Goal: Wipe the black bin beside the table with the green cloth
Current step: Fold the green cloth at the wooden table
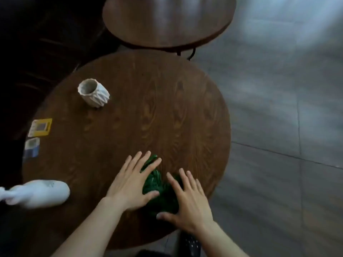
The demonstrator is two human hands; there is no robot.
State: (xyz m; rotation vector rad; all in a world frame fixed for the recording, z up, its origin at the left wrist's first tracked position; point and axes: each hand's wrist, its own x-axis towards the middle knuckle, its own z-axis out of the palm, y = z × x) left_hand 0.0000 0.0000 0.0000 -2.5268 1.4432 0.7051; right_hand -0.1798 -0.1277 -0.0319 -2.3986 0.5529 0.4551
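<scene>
The green cloth lies crumpled on the round wooden table, near its front edge. My left hand rests flat with fingers spread on the cloth's left side. My right hand lies flat with fingers spread on its right side. Neither hand has closed around the cloth. A dark object shows below the table's front edge, under my right forearm; I cannot tell whether it is the black bin.
A white faceted cup stands at the table's back left. Two small cards lie at the left edge. A white bottle lies on its side at the front left. A second round table stands behind. Grey tiled floor is on the right.
</scene>
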